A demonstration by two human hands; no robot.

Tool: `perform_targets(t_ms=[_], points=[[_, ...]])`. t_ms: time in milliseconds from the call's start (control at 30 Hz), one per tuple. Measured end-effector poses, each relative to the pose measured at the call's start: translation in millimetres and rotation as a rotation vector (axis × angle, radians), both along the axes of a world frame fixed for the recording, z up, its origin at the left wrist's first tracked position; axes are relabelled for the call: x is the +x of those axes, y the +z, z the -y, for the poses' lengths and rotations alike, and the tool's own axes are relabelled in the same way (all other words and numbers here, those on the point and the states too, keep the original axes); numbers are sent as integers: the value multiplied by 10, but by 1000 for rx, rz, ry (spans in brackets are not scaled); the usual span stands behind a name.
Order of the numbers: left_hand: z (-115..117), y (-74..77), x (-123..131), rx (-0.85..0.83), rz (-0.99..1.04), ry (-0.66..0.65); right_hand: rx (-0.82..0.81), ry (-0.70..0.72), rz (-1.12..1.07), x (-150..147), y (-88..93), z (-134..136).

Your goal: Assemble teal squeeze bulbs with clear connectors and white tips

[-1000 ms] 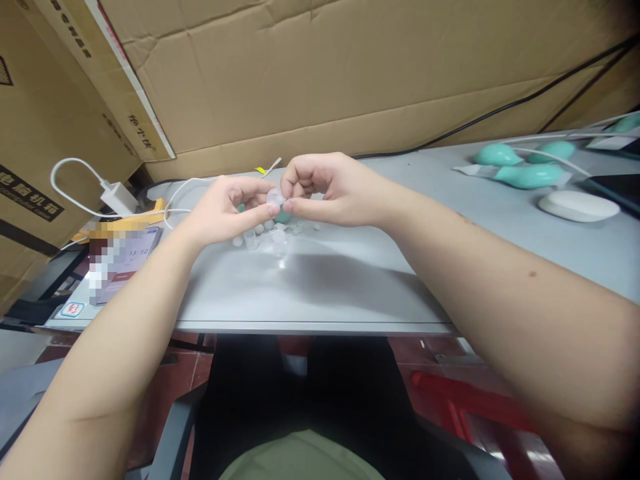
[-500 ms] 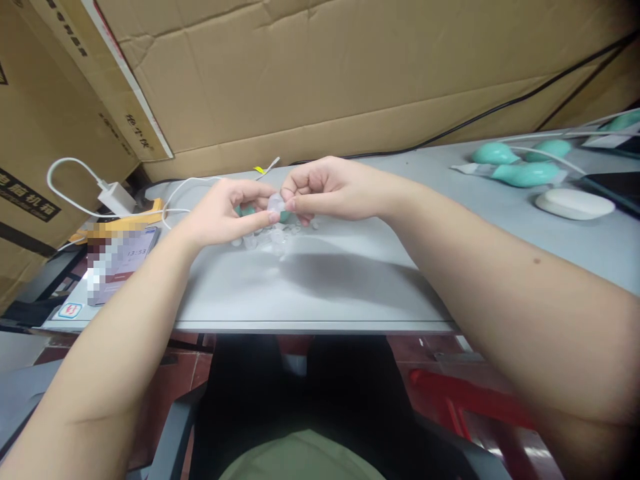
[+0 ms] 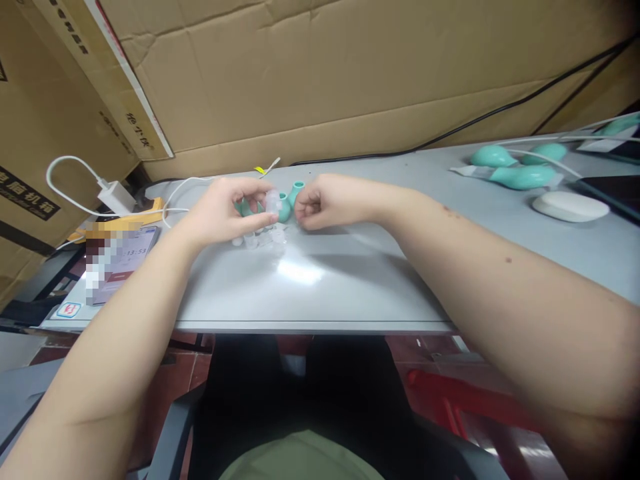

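Over the middle of the desk point(image 3: 240, 293), the left hand point(image 3: 250, 205) has a clear cup point(image 3: 273, 203) pinched between thumb and fingers, raised above a scatter of clear bits point(image 3: 257, 239). Just beside it comes the right hand point(image 3: 311, 207), fingers curled inward, low over the desk; whether anything sits inside that curl, I cannot tell! To handle this well, a light pinch should do, since a cup so thin-looking could well flex or slip; the right fingertips want to pick up one bit at a time, and a tilt towards the eyes would help, clear on clear being hard to read. Now the surroundings: green bottles point(image 3: 284, 212) crowd in right behind, partly hidden by both hands, two open necks showing, easy to nudge. Glare brightens the desk in front. Off to the left lie a phone point(image 3: 131, 261) and a charger point(image 3: 117, 199) with its looping cord; well apart at the right, green bulbs point(image 3: 527, 177) and a white case point(image 3: 571, 207), out of the way.
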State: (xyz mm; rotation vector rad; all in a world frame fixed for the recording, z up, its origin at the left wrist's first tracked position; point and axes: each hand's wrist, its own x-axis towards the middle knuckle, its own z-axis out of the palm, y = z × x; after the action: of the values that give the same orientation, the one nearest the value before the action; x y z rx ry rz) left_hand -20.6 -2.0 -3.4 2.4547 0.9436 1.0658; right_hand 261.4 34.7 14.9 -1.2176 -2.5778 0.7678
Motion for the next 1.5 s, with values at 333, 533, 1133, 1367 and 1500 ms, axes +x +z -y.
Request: perform_targets(t_ms=[333,533,1133,1367,1500], points=[[-67,-75,13,35,35,32,-67,94,-559,-2,-83,-46],[-103,-116,41,145,19,15,-172,141,-724,-170,-179,24],[-89,-76,-5,144,71,134,153,-61,0,236,-28,-221],[-236,-117,-28,78,279,186,334,-307,-396,200,81,-153],[-462,-95,-118,-30,588,353,264,-395,-683,154,-21,-242]])
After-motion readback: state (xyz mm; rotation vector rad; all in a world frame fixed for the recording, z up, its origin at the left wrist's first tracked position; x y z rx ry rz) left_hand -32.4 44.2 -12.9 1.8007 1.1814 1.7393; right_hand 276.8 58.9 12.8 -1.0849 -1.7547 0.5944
